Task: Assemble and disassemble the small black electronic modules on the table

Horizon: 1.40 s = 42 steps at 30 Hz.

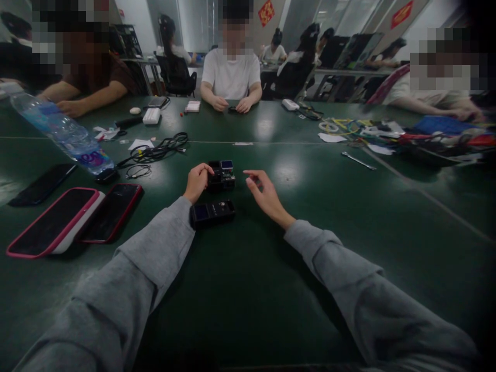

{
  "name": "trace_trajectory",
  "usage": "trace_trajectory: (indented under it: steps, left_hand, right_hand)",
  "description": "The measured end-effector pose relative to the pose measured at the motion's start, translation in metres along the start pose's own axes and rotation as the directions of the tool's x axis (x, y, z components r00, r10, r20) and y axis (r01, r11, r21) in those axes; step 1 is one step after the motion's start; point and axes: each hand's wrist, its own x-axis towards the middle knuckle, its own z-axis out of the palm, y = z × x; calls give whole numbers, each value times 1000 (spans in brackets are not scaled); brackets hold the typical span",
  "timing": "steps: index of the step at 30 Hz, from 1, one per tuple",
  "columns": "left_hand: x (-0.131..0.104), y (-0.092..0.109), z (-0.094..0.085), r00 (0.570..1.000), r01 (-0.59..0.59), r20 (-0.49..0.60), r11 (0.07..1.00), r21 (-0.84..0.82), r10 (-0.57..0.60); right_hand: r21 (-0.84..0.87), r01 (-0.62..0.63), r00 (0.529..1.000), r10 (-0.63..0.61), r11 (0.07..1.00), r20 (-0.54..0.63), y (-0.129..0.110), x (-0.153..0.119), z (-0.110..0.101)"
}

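On the green table in front of me lies a small black device [228,180] with a dark blue screen and what look like exposed circuit parts. My left hand [197,182] grips its left side, the fingers curled against it. To the right of the device, and apart from it, my right hand [264,195] is held with thumb and fingers spread, holding nothing. Closer to me sits a black handheld device [213,213] with a small screen at its left end, near my left sleeve. Fine details of both devices are too dark to make out.
At left are a tilted water bottle [64,132], a pink-edged phone [54,222], a red-edged phone [114,212] and black cables [165,147]. A wrench [358,160] and a heap of cables [418,137] lie at right. Co-workers sit across the table [310,289].
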Motion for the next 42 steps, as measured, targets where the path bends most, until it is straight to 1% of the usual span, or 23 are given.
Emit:
trace_trajectory:
  steps: [1, 3, 6, 8, 10, 12, 17, 22, 26, 29, 34, 38, 42]
  left_hand:
    - [0, 0, 0, 1000, 0, 4, 1000, -4, 0]
    - [0, 1, 1, 1000, -1, 7, 1000, -3, 1]
    - [0, 1, 1, 1000, -1, -1, 1000, 12, 1]
    - [0, 1, 2, 1000, -10, -2, 1000, 14, 10]
    - [0, 1, 2, 1000, -24, -7, 1000, -2, 24]
    - [0, 1, 2, 999, -40, -26, 999, -19, 40]
    - [-1, 1, 0, 989, -86, -121, 996, -10, 84]
    - [2, -1, -1, 984, -81, -158, 997, 8, 82]
    - [5, -5, 0, 964, -155, -204, 985, 81, 168]
    - [7, -10, 1, 964, -182, -178, 977, 113, 200]
    - [12, -21, 1, 973, -210, -78, 971, 113, 219]
    - [17, -29, 2, 970, -236, -37, 967, 100, 241]
    - [19, -32, 1, 970, -242, -14, 966, 92, 244]
  right_hand:
    - [-30, 10, 1000, -11, 999, -26, 4, 4, 1]
    - [-89, 58, 998, -58, 994, 3, 9, 9, 3]
    - [-210, 153, 983, -128, 966, 129, 9, 8, 8]
    - [-292, 226, 958, -159, 929, 237, 7, 5, 11]
    - [-339, 284, 928, -168, 897, 333, 5, 2, 13]
    - [-360, 306, 911, -161, 881, 379, 5, 0, 14]
    - [-362, 282, 922, -146, 888, 359, 6, -1, 13]
    - [-344, 285, 922, -158, 895, 352, 4, 0, 12]
    - [-347, 274, 936, -166, 897, 309, 4, 1, 12]
    - [-372, 236, 961, -159, 898, 228, 5, 2, 12]
    - [-381, 173, 983, -134, 908, 127, 5, 1, 11]
    - [-353, 183, 982, -154, 917, 107, 7, 0, 12]
    - [-353, 132, 988, -92, 926, 127, 12, -1, 13]
